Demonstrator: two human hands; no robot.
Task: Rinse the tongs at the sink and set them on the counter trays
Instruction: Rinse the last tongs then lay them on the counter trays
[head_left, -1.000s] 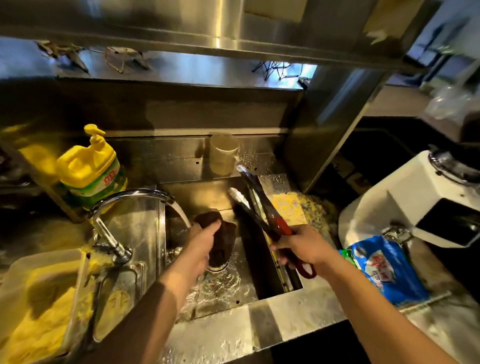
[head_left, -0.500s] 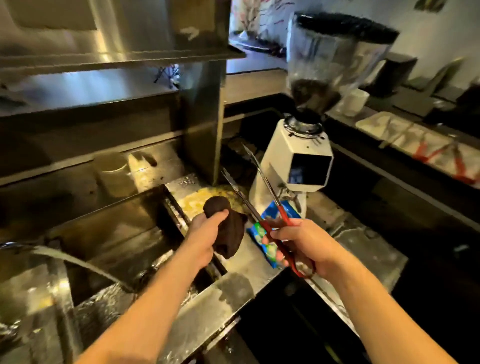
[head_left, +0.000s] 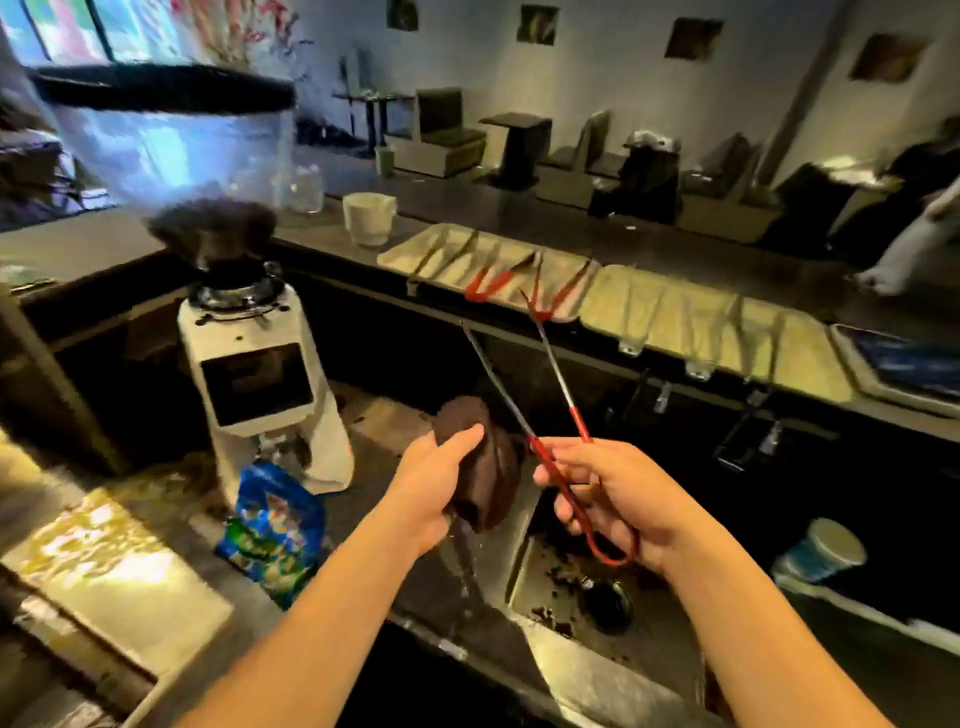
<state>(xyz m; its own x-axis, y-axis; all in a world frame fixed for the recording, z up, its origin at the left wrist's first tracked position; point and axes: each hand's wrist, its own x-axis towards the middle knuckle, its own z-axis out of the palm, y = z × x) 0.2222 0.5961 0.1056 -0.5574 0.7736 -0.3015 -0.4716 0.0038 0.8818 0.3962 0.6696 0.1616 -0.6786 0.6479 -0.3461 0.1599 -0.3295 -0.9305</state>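
Note:
My right hand (head_left: 615, 499) grips the red-handled tongs (head_left: 556, 441) by their looped end, the two metal arms spread and pointing up toward the counter. A dark brown wet cloth (head_left: 485, 467) is held in my left hand (head_left: 434, 480), just left of the tongs' arms, and water drips from it. Beige trays (head_left: 691, 322) lie in a row on the raised counter ahead. Two other red-handled tongs (head_left: 493, 283) rest on the left tray (head_left: 447, 254).
A white coffee grinder (head_left: 249, 364) stands at the left with a blue bag (head_left: 272, 525) at its foot. A small drain basin (head_left: 605, 603) with dark grounds lies below my hands. A white cup (head_left: 369, 218) sits on the counter, a blue paper cup (head_left: 821, 551) at right.
The view has swung right from the sink to the counter. Both hands moved away from the running tap, carrying the tongs and the cloth toward the trays.

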